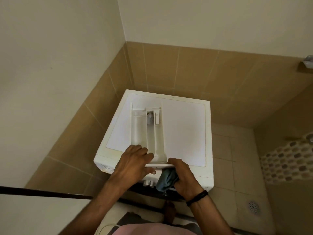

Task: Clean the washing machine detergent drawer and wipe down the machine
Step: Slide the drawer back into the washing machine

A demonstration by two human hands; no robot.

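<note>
The white detergent drawer lies lengthwise on top of the white washing machine, its compartments facing up. My left hand grips the drawer's near front panel, fingers over the top edge and thumb underneath. My right hand holds the right end of the same panel and also clutches a crumpled blue-grey cloth against it. The cloth hangs down over the machine's control panel, next to a silver knob.
The machine stands in a corner with tan wall tiles behind and to the left. A dark rail crosses at the lower left. Light floor tiles, a floor drain and a pebble-pattern strip lie to the right. My bare foot is below.
</note>
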